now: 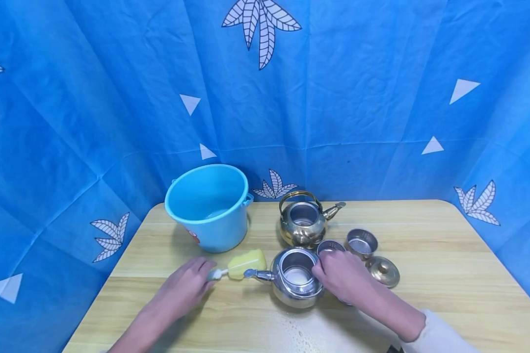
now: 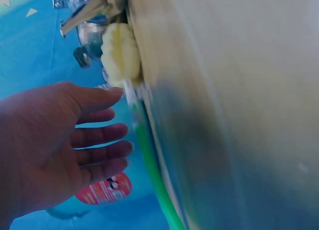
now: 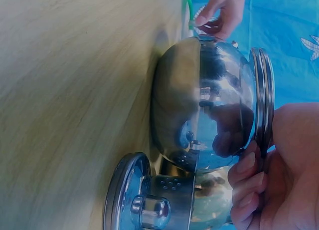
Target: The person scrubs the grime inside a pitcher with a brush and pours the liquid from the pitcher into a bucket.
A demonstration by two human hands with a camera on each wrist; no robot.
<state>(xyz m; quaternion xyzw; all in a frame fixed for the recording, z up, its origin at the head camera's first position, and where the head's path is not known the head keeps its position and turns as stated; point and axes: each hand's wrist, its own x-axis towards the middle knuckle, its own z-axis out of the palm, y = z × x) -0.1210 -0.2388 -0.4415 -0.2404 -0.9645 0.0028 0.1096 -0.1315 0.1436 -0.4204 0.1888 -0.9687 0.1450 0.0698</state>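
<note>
A silver kettle [image 1: 293,291] stands on the table with its spout pointing left. My right hand [image 1: 344,274] is at its right side; in the right wrist view the fingers of that hand [image 3: 294,170] curl round the lowered handle [image 3: 265,90] by the kettle's rim [image 3: 199,100]. Left of the spout lies a brush with a yellow sponge head [image 1: 246,264] and, in the left wrist view, a green handle [image 2: 149,155]. Beside that handle my left hand [image 2: 60,140] has loosely bent, spread fingers holding nothing; from the head, this hand [image 1: 187,287] hides most of the handle.
A blue bucket [image 1: 221,230] stands at the back left. Behind the silver kettle is a gold kettle [image 1: 302,233]. To the right are a metal strainer cup [image 1: 362,243] and a gold lid [image 1: 383,272]. A silver lid [image 3: 117,190] shows in the right wrist view.
</note>
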